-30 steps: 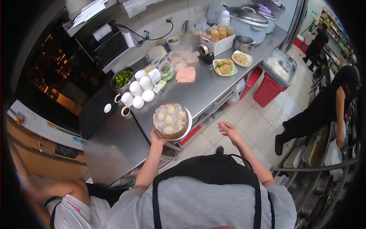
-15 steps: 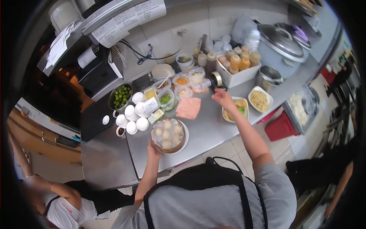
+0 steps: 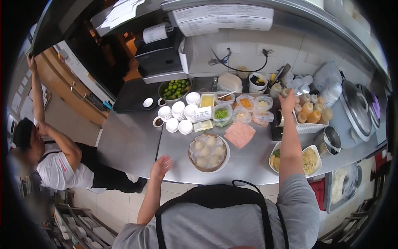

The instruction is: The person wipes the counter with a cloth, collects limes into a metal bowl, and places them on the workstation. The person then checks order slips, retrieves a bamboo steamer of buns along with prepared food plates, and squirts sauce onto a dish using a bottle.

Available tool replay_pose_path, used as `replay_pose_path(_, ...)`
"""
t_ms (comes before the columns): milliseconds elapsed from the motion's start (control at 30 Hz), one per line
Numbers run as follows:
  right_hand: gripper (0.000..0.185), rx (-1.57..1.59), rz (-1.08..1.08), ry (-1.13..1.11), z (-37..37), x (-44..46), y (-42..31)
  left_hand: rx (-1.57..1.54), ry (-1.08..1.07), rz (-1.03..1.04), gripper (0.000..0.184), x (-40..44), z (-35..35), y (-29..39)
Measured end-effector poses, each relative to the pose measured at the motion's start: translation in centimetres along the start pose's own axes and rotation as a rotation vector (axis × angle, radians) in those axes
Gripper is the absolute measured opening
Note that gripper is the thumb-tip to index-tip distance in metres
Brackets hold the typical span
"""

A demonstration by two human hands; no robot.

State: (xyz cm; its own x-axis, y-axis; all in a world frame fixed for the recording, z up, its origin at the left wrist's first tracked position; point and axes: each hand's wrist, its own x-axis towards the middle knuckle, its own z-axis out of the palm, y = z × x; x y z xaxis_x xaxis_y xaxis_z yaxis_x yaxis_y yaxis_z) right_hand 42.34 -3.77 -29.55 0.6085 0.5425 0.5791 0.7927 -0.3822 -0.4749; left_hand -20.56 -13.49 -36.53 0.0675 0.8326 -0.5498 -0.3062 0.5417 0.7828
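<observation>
On the far left, a co-worker [image 3: 68, 168] is standing beside the bench [image 3: 128, 141] and raising an arm. The left hand [image 3: 161, 167] is hovering by the front edge of the bench, its fingers spread fairly wide. Behind it, stacked white cups [image 3: 178, 112] are standing before a bowl of limes [image 3: 175, 89]. Next, the bamboo steamer [image 3: 207, 152] is sitting on a white plate [image 3: 225, 164], holding pale dumplings [image 3: 210, 140] (seven, on a crinkled liner). A pink cloth [image 3: 240, 134] is lying just right of it, near the food containers [image 3: 222, 114]. Farther right, the right hand [image 3: 287, 101] is reaching to the top of a squeeze bottle [image 3: 285, 92], its fingers narrowed; whether they are gripping it, I cannot tell. Its forearm is partly covering one food dish [image 3: 274, 161], while a white basket [image 3: 307, 127] is holding more bottles [image 3: 314, 116].
</observation>
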Motion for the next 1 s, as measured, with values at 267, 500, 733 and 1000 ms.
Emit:
replay_pose_path(267,0.076,0.756,-0.151,0.32,-15.7,-1.0,-10.5,-0.024,-0.161,0.035,0.038,4.9,-0.9,0.2)
replay_pose_path(500,0.072,0.641,-0.197,-0.241,-15.2,-12.1,-12.8,0.058,-0.215,0.049,0.041,5.1,4.3,3.8)
replay_pose_path(733,0.061,0.003,-0.691,-0.899,-14.3,-21.3,-15.1,0.061,-0.292,0.002,0.042,5.7,3.4,2.8)
replay_pose_path(1000,0.047,-0.259,-0.971,-0.7,-10.4,-20.7,-16.2,0.024,-0.291,0.0,0.042,5.5,1.8,2.0)
